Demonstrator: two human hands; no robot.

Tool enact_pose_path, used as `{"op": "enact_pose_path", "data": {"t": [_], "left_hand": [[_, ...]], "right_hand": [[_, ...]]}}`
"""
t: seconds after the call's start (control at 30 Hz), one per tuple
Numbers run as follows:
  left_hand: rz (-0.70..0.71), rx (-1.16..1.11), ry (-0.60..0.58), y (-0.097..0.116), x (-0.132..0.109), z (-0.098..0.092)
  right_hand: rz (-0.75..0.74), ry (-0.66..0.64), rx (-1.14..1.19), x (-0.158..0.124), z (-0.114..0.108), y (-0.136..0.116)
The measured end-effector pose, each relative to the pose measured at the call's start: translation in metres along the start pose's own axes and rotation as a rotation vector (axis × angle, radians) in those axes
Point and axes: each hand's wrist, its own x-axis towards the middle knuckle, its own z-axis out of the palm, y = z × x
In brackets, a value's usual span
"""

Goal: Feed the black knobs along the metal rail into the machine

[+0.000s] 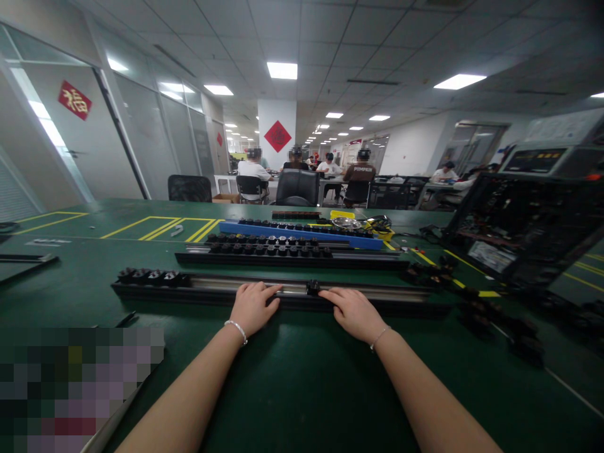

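A long black rail (391,305) with a pale metallic channel lies across the green table in front of me. My left hand (252,308) rests on its near edge, index finger stretched over the channel and thumb apart. On the other side, my right hand (356,313) reaches in with its index fingertip at a small black block (313,287) that sits in the channel. The block stands between my two hands, apart from the left one. Several similar black blocks (153,277) are lined up at the rail's left end. Neither hand appears to grip anything.
Behind lie another black rail with blocks (283,253) and a blue rail (372,242). Loose black parts (504,324) are on the right, near a large open-framed machine (495,220). A yellow tray (342,214) stands farther back. People sit at distant tables.
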Motion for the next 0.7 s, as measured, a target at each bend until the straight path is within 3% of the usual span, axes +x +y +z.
{"op": "enact_pose_path", "data": {"t": [0.7], "left_hand": [[0.001,-0.006,0.000,-0.0004,-0.0002,-0.0009]], "right_hand": [[-0.048,0.023,0.034,-0.0026,0.0002,0.0025]]}}
